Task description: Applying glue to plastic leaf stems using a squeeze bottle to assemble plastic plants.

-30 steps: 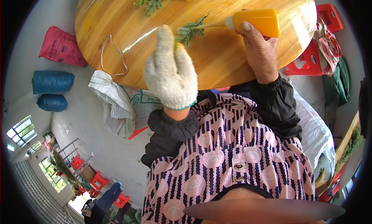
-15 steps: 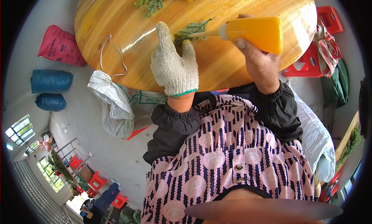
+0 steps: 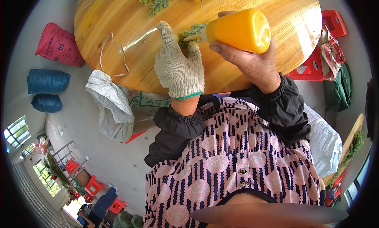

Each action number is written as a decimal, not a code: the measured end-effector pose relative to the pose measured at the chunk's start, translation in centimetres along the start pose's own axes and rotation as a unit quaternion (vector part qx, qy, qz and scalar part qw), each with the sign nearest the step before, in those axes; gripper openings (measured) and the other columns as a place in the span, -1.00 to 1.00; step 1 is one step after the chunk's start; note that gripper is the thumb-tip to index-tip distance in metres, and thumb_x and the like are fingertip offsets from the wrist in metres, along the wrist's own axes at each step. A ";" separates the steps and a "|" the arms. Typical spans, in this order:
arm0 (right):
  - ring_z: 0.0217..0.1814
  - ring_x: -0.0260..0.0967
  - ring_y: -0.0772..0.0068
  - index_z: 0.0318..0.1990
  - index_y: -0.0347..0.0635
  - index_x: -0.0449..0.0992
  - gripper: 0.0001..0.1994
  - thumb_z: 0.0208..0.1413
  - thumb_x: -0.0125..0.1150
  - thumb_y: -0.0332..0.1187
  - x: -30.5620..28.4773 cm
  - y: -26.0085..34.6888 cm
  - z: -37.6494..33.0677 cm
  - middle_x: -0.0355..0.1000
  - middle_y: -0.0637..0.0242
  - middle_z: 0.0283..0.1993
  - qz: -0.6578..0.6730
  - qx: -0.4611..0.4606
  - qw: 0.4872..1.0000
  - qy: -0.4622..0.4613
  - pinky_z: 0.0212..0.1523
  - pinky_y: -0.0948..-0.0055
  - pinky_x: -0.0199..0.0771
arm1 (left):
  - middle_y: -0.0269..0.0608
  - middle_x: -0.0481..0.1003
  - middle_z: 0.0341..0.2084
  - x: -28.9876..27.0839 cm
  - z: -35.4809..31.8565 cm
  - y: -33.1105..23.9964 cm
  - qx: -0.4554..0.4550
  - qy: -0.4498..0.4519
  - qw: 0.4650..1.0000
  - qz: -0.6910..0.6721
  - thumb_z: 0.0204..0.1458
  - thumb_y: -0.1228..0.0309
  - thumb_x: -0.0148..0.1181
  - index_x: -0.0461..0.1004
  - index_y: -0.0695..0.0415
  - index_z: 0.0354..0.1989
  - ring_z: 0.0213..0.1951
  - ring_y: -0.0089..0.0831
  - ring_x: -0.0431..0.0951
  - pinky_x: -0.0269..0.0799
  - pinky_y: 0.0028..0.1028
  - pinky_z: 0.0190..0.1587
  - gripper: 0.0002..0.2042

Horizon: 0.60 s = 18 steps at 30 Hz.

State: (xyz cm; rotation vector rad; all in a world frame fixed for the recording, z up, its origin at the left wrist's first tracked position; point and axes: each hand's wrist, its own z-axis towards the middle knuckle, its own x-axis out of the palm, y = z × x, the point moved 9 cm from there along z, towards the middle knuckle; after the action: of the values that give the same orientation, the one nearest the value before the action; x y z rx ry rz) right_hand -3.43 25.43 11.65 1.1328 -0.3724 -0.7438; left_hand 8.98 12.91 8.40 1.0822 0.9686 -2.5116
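Observation:
My left hand [image 3: 179, 64], in a white knitted glove with a green cuff edge, is closed on a small green artificial fir sprig [image 3: 192, 32] above the wooden table. Part of the sprig is hidden by the glove and the bottle. My bare right hand [image 3: 252, 62] grips a yellow squeeze bottle [image 3: 241, 30] lying nearly sideways, its base toward me. Its pale narrow nozzle points left and reaches the sprig by my gloved fingers. Whether anything comes out of the tip I cannot tell.
More fir sprigs [image 3: 162, 0] lie at the far side of the round wooden table [image 3: 130, 72]. A white cord [image 3: 104, 50] hangs over its left edge. White sacks [image 3: 110, 105] stand below left; red stools [image 3: 310, 68] are at the right. Pink and blue bundles lie farther left.
My right hand has brought the bottle left and turned its base toward me, so the nozzle sits closer to the glove. The left hand stays nearly in place.

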 end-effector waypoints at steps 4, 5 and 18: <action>-0.02 0.59 0.42 0.05 -0.27 0.58 -0.56 -0.02 0.57 -0.48 -0.9 -0.2 0.5 0.60 0.26 0.06 0.010 0.023 1.000 -0.007 0.08 0.39 0.63 | 0.07 0.64 -0.32 1.2 0.0 -0.2 -0.003 0.017 1.000 0.007 0.07 0.38 0.40 0.20 0.29 0.42 -0.33 -0.10 0.68 0.59 -0.21 -0.21 -0.26; -0.02 0.60 0.42 0.05 -0.27 0.58 -0.56 -0.01 0.57 -0.47 -0.8 0.0 0.6 0.60 0.26 0.05 0.004 0.019 1.000 0.000 0.08 0.40 0.63 | 0.06 0.63 -0.33 1.1 -0.1 -0.1 -0.001 0.016 1.000 0.020 0.06 0.39 0.40 0.20 0.29 0.42 -0.32 -0.09 0.68 0.58 -0.21 -0.21 -0.26; 0.00 0.62 0.38 0.05 -0.29 0.59 -0.60 0.06 0.54 -0.41 -4.1 -0.4 0.1 0.62 0.22 0.01 -0.025 0.019 0.998 -0.046 0.10 0.38 0.64 | 0.16 0.61 -0.22 0.6 -0.2 0.0 0.005 0.016 1.000 0.016 0.01 0.47 0.40 0.25 0.30 0.39 -0.26 0.00 0.66 0.58 -0.16 -0.16 -0.27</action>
State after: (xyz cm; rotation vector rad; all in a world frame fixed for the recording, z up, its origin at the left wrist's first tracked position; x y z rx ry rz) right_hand -6.54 28.16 11.73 1.1488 -0.4384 -0.8371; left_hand 8.64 13.05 7.85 1.1355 0.9404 -2.4825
